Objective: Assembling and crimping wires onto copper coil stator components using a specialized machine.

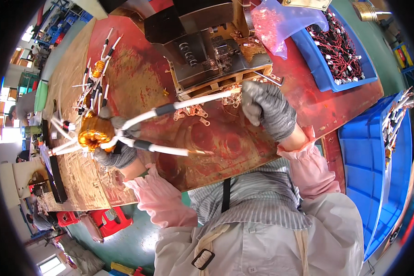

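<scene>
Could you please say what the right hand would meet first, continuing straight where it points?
Past the white lead it appears to hold, the right hand would probably first meet the slatted wooden base under the black machine, though depth is unclear here.

Room lies over the near red tabletop [230, 152]; white leads [202, 100] and machine [170, 34] block beyond.

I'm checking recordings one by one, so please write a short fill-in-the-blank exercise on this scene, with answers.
1. The coil is in the person's ____ hand.
2. The right hand is at the end of a mostly ____ lead.
3. The bin holding red-and-black wires is ____.

Missing words: left; white; blue.
</scene>
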Action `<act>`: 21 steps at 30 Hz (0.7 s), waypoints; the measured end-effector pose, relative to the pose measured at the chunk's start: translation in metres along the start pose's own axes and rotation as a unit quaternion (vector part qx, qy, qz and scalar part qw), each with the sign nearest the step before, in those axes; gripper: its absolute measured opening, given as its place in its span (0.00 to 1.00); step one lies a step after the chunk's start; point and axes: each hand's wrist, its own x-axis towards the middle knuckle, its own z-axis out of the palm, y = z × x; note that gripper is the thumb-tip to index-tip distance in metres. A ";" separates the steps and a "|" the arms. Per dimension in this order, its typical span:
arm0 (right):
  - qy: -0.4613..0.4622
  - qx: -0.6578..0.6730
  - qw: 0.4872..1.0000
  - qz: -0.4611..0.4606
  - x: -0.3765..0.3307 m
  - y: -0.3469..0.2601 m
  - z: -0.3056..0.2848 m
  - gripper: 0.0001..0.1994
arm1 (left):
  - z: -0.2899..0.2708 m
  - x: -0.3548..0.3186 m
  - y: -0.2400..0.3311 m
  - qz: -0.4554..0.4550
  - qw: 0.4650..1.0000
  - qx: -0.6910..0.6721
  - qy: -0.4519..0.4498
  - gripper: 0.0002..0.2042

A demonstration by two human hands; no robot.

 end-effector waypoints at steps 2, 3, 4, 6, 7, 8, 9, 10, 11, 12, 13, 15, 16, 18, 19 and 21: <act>0.088 -0.189 0.976 -0.065 0.000 0.009 0.004 0.19 | -0.008 -0.003 0.006 0.013 0.998 -0.051 0.042 0.35; 0.125 -0.279 0.947 -0.094 0.001 0.014 0.007 0.18 | -0.012 -0.008 0.015 0.029 0.994 -0.034 0.104 0.36; 0.071 -0.497 0.852 -0.146 0.003 0.018 0.008 0.16 | -0.015 -0.010 0.022 0.006 0.994 -0.081 0.076 0.37; -0.015 -0.639 0.754 -0.150 0.010 0.028 0.032 0.14 | 0.009 -0.011 0.017 0.100 0.989 -0.015 0.107 0.36; -0.044 -0.707 0.690 -0.149 0.013 0.032 0.039 0.13 | 0.010 -0.006 0.010 0.128 0.984 0.011 0.124 0.36; -0.047 -0.724 0.670 -0.157 0.016 0.040 0.041 0.13 | -0.001 -0.006 0.010 0.107 0.986 -0.025 0.129 0.36; -0.059 -0.737 0.652 -0.168 0.022 0.054 0.042 0.13 | -0.019 -0.012 0.018 0.090 0.985 -0.054 0.138 0.36; -0.069 -0.750 0.633 -0.179 0.024 0.060 0.043 0.13 | -0.016 -0.010 0.014 0.070 0.988 -0.046 0.132 0.35; -0.065 -0.751 0.631 -0.184 0.023 0.062 0.042 0.13 | -0.013 -0.007 0.010 0.048 0.990 -0.039 0.126 0.35; -0.060 -0.751 0.630 -0.189 0.022 0.064 0.041 0.13 | -0.011 -0.005 0.006 0.025 0.992 -0.031 0.119 0.34; -0.060 -0.750 0.628 -0.197 0.022 0.063 0.043 0.13 | -0.005 -0.003 0.005 0.029 0.992 -0.018 0.122 0.34; -0.044 -0.651 0.733 -0.191 0.019 0.053 0.038 0.10 | 0.011 -0.001 -0.001 0.036 0.991 0.004 0.126 0.33; -0.036 -0.597 0.779 -0.186 0.015 0.046 0.034 0.09 | 0.018 0.000 -0.002 0.040 0.991 0.012 0.125 0.33; -0.002 -0.369 0.929 -0.035 0.005 0.022 0.030 0.09 | 0.019 0.004 -0.004 0.032 0.995 -0.008 0.095 0.33; 0.018 -0.240 0.970 0.042 -0.001 0.014 0.026 0.09 | 0.019 0.006 -0.006 0.025 0.996 -0.020 0.079 0.32; 0.017 -0.183 0.983 0.008 -0.004 0.010 0.012 0.09 | 0.008 0.005 -0.001 0.009 0.997 -0.010 0.070 0.32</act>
